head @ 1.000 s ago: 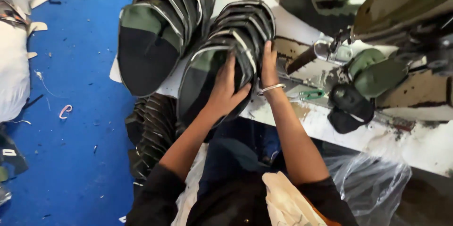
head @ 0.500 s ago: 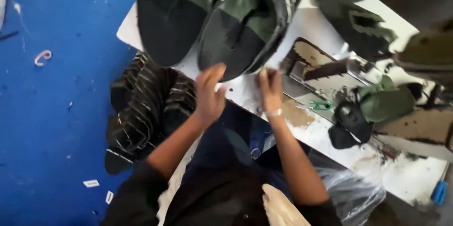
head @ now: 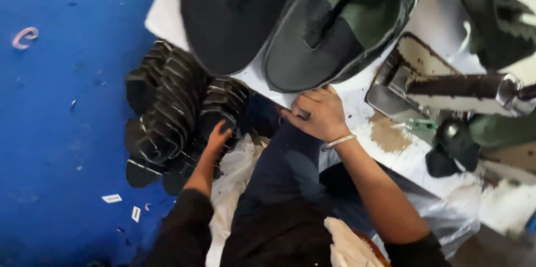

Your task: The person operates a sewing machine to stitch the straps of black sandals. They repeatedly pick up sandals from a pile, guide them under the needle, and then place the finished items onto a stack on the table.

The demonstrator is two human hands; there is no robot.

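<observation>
My left hand [head: 216, 138] reaches down beside my knee and touches a pile of black shoe soles [head: 167, 116] stacked on the blue floor [head: 61, 133]; whether its fingers grip one I cannot tell. My right hand [head: 318, 113], with a metal bangle on the wrist, rests fingers curled on the edge of the white worktable [head: 391, 155], just below two stacks of green-and-black shoe uppers [head: 335, 27].
A stained metal glue tin [head: 413, 71] with a crusted brush or tool [head: 463, 85] lies to the right of my right hand. More green shoe parts [head: 497, 21] sit at the far right. Paper scraps [head: 111, 198] lie on the floor; a plastic bag [head: 446, 222] hangs below the table.
My left hand has left the stack on the table and dropped down to the pile of soles on the floor. My right hand slid back to the table edge.
</observation>
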